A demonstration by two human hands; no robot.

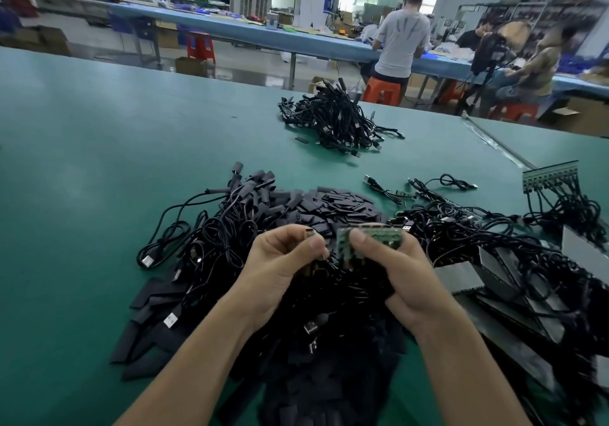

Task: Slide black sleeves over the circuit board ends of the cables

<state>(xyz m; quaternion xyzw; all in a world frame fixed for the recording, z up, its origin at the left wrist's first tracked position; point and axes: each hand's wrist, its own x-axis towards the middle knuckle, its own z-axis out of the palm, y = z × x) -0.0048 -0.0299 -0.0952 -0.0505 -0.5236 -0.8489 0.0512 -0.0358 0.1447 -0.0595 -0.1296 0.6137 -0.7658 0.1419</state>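
Pinching circuit board (382, 235) — right grip (407, 280), thumb atop.

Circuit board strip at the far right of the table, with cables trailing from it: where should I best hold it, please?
Probably pinch the circuit board strip by its far long edge, coming from above: its cables all leave the near edge, so the far one looks bare.

Right grip (398, 274) pinching a green circuit board strip (374, 236), left grip (280, 265) beside it pinching a small dark piece (308, 231), perhaps a sleeve, loose sleeves (333, 203) heaped beyond both, cables (346, 290) beneath, desk (82, 162)
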